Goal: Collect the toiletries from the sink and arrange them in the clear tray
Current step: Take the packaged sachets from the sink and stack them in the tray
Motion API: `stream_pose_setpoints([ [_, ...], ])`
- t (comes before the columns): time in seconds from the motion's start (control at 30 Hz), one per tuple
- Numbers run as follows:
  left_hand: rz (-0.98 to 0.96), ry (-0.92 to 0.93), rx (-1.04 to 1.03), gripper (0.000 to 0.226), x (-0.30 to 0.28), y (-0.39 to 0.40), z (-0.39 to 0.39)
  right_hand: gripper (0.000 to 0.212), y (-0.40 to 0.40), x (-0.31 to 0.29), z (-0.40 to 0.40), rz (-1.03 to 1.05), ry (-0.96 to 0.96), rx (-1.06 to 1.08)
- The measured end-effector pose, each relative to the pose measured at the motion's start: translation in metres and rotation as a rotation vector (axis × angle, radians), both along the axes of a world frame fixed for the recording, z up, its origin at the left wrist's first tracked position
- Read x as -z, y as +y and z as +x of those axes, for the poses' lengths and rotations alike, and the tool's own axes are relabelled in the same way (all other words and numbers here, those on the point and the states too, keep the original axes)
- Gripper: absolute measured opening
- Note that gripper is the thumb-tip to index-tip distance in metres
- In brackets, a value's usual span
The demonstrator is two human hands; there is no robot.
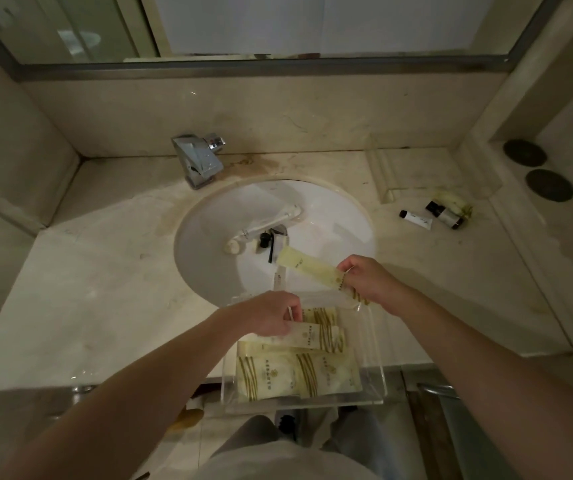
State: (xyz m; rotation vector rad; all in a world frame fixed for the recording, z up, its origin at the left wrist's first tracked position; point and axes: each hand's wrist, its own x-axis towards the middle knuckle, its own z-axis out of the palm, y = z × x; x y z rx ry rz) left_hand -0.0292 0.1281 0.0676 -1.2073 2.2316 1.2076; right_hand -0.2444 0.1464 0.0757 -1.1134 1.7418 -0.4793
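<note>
Over the clear tray, both hands pinching sachets: left, right.

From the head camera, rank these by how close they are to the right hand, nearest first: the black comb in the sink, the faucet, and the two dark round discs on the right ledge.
From the right hand:
1. Black comb, in the sink bowl just left of the hand.
2. Faucet, on the counter at the back left.
3. Dark round discs, on the far right ledge; of the two, the front disc is nearer.

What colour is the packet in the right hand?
Pale yellow with olive stripes on the packet, seen from the head view.
</note>
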Motion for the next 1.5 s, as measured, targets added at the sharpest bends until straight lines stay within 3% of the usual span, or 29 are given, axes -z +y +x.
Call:
stream_pose_setpoints([
  [0.43, -0.307, -0.024, 0.111, 0.027, 0.014, 0.023, 0.006, 0.010, 0.006, 0.005, 0.005, -0.024, 0.102, -0.122],
  [0.63, -0.435, -0.026, 0.157, 0.044, 0.012, 0.026, 0.012, 0.014, 0.005, 0.006, 0.007, -0.070, 0.144, -0.175],
  [0.73, -0.461, -0.034, 0.181, 0.036, 0.011, 0.023, 0.021, 0.014, 0.007, 0.007, 0.009, -0.095, 0.182, -0.221],
  [0.97, -0.381, 0.041, 0.100, 0.020, 0.009, 0.023, 0.034, 0.007, 0.009, 0.010, 0.022, -0.145, 0.269, -0.322],
  [1.17, -0.613, 0.132, -0.084, 0.022, 0.002, 0.027, 0.043, 0.017, 0.013, 0.011, 0.035, -0.150, 0.397, -0.419],
  [1.3, -0.631, 0.071, -0.154, 0.024, 0.003, 0.021, 0.046, 0.025, 0.023, 0.015, 0.049, -0.241, 0.519, -0.499],
  [1.5, -0.645, -0.060, -0.060, 0.030, 0.005, 0.024, 0.046, 0.020, 0.043, 0.034, 0.061, -0.512, 0.729, -0.560],
])
